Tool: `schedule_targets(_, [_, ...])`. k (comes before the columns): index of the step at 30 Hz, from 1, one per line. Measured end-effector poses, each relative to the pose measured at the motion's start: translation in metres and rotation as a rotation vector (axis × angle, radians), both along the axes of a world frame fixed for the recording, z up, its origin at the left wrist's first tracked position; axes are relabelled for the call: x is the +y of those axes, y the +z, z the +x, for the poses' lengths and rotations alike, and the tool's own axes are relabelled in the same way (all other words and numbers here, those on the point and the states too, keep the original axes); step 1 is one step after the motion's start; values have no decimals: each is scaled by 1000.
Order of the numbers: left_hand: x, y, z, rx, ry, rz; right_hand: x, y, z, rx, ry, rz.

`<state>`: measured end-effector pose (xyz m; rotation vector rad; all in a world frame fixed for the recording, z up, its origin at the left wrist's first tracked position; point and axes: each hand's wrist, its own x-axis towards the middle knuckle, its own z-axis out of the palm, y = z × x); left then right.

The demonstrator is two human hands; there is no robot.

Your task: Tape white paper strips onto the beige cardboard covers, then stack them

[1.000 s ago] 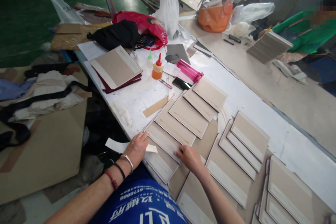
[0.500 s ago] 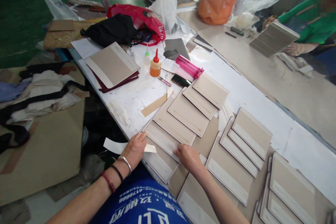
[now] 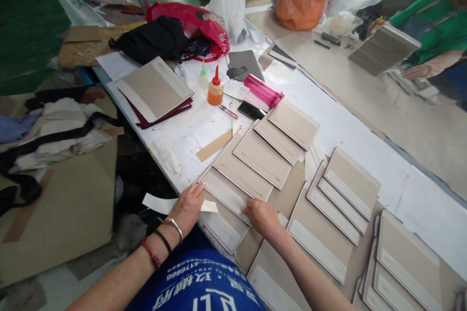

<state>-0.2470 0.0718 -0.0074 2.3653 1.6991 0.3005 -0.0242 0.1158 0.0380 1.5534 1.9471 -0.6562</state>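
My left hand (image 3: pixel 188 202) is closed round a loose white strip (image 3: pixel 156 203), whose ends stick out on both sides of it. Its fingertips touch the left corner of a beige panel (image 3: pixel 224 185) with dark edging. Along the near side of that panel lies another pale strip. At the panel's right corner rests my right hand (image 3: pixel 261 215), fingers curled; what is under them is hidden. Beyond it, several overlapping beige panels (image 3: pixel 262 155) each carry a thin glossy line. To the right are stacked panels with white strips (image 3: pixel 321 233).
Behind stand a glue bottle with a red tip (image 3: pixel 215 88), a small green-tipped bottle (image 3: pixel 203 77), a cutter (image 3: pixel 228 111), a phone (image 3: pixel 251 110) and a pink bottle (image 3: pixel 263 90). Larger panels (image 3: pixel 155 88) lie left. Across the table, a person in green (image 3: pixel 434 24) handles a board stack (image 3: pixel 385 48).
My hands and the panels stay almost where they were. The co-worker's hand has shifted beside the board stack, and the view has tilted slightly.
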Motion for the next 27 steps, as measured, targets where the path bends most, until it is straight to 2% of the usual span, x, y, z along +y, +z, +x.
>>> schedule_targets(7, [0, -4, -1, -5, 3, -7, -4, -2, -3, -7, 54, 41])
schedule_targets(12, [0, -6, -2, -13, 3, -12, -5, -1, 2, -63, 23, 102])
schedule_targets(15, [1, -4, -2, -13, 2, -25, -14, 2, 10, -72, -13, 227])
schedule_targets(18, [2, -3, 0, -6, 5, -46, -33, 0, 10, -104, -27, 454])
schedule_targets(20, [3, -3, 1, 1, 8, -63, -50, -7, 3, -61, 4, 587])
schedule_targets(22, [3, -3, 1, 4, 9, -81, -69, -17, -10, 87, 91, 657])
schedule_targets(25, [4, -3, 0, -3, 4, -112, -91, -34, -36, 283, 187, 674])
schedule_targets(27, [4, -3, -2, -18, -4, -136, -100, -44, -50, 307, 153, 688])
